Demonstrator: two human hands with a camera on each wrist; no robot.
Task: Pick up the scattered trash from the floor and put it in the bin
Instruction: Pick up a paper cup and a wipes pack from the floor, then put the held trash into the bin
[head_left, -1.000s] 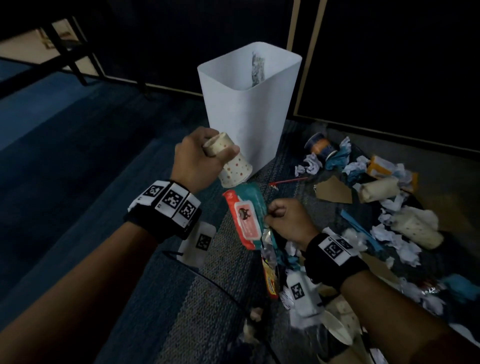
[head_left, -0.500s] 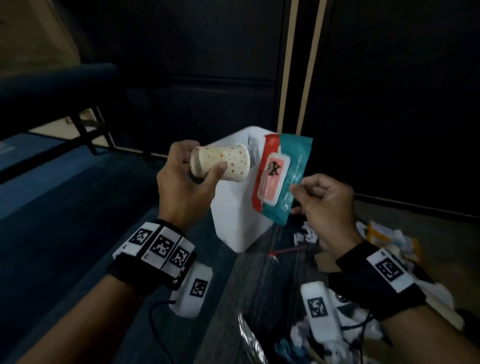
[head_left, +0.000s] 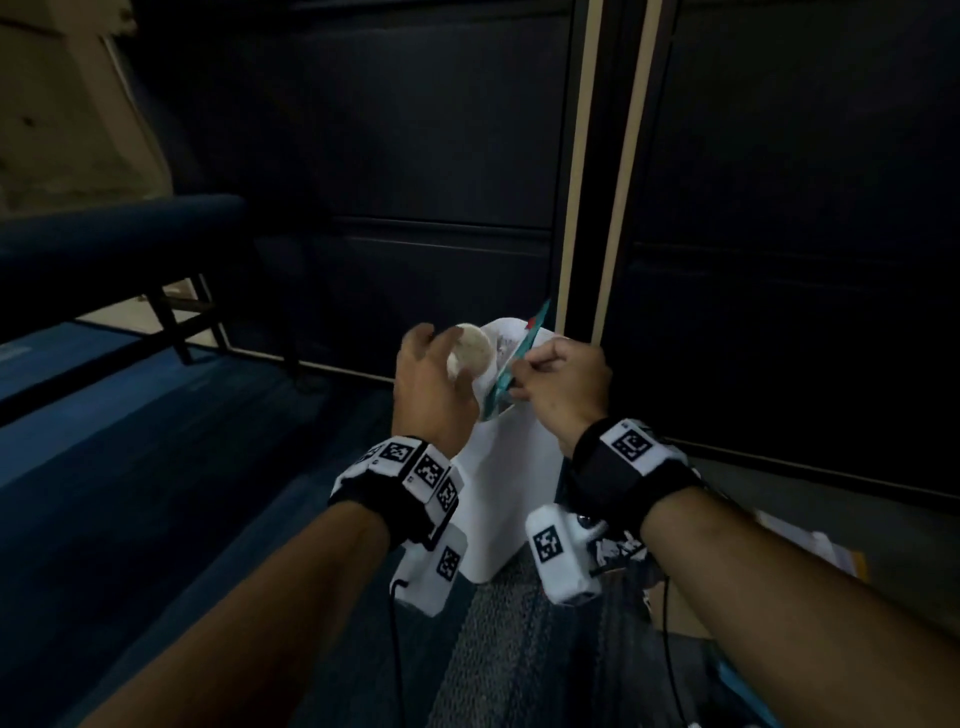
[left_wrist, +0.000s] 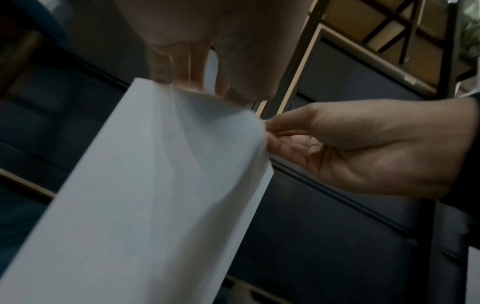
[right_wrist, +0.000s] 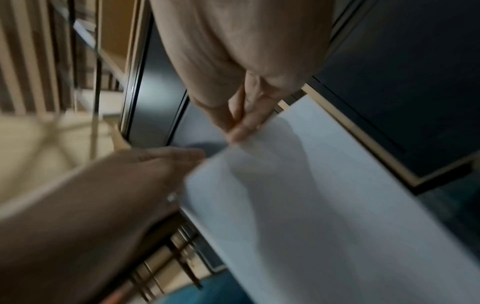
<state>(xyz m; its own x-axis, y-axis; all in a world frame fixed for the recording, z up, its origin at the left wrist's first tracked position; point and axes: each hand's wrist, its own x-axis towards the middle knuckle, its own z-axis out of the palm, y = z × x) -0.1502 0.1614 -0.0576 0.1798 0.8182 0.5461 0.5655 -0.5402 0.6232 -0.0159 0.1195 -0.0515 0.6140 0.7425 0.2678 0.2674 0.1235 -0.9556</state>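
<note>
Here, a paper cup (head_left: 470, 351) is held over the open top of the white bin (head_left: 511, 499), its round end turned toward the head camera. The left hand (head_left: 434, 387) curls its fingers and thumb around the cup's side. Just beside the cup, a teal packet with a red edge (head_left: 519, 358) stands on edge above the same opening, pinched between the thumb and fingers of the right hand (head_left: 563, 387). The two hands are close together over the bin, each clamped on its own piece of trash. The bin stands upright on the floor (head_left: 208, 493), on dark blue carpet, in front of a dark wall with pale vertical strips (head_left: 582, 156). Both wrists carry black bands with white marker tags (head_left: 415, 467). Behind the right forearm, at the right edge of the floor, lie more scraps of paper and cardboard (head_left: 795, 545). In the two wrist views, both blurred, the bin's white wall (left_wrist: 155, 195) fills the foreground with the fingertips at its rim.
</note>
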